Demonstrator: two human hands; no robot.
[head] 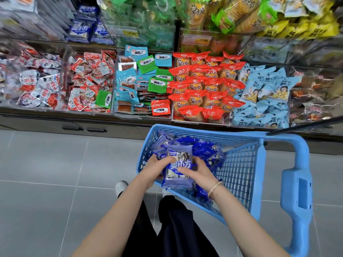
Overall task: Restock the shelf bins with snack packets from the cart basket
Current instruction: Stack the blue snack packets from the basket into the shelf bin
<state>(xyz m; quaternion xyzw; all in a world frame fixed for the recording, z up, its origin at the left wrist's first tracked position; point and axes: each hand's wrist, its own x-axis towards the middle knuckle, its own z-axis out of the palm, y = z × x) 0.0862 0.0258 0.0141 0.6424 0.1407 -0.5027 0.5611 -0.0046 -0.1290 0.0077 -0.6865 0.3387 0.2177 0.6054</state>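
A blue plastic cart basket (241,164) stands in front of the shelf and holds several blue snack packets (206,149). Both my hands are inside it, gripping one stack of blue packets (179,164) with white lettering. My left hand (155,168) curls round the stack's left edge. My right hand (196,172), with a bracelet on its wrist, holds the right edge with its thumb across the front. Matching blue packets (83,30) fill a bin on the upper shelf at the left.
The lower shelf row holds clear bins of white-red packets (37,84), red packets (89,76), teal and green sachets (141,80), orange-topped cakes (206,86) and light-blue bags (265,95). The cart handle (297,182) is at right. Grey tiled floor (46,173) lies to the left.
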